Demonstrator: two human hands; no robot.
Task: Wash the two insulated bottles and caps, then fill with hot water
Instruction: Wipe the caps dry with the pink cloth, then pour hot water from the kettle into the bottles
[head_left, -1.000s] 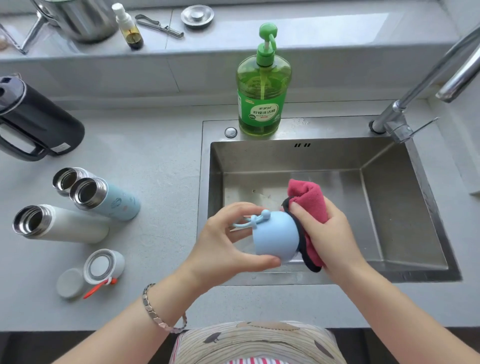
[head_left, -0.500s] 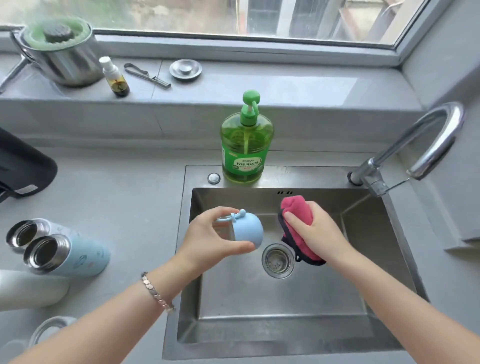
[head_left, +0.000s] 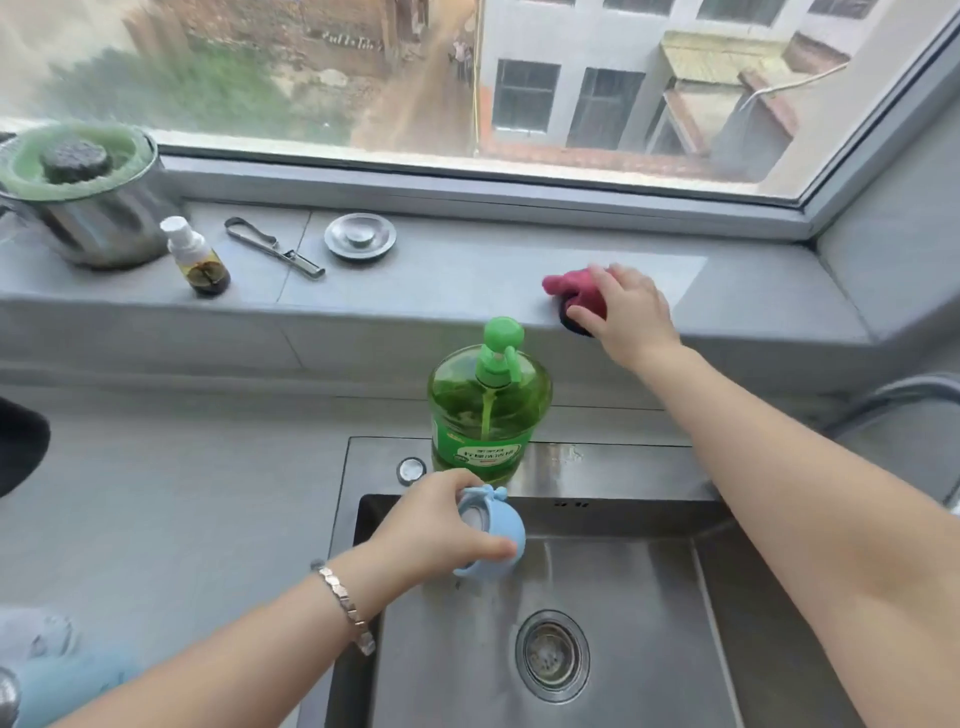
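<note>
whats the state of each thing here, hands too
cap, on its side, gripped by left hand over the sink
cloth, bunched on the sill, gripped by right hand
soap bottle, upright, mostly full
small bottle, upright, capped
pot, lid on
drain, no plug in it

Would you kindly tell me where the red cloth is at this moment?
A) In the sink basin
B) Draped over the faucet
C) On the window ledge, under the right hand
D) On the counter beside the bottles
C: the right hand holds the red cloth on the window ledge, while the left hand holds the blue cap over the sink.
</note>
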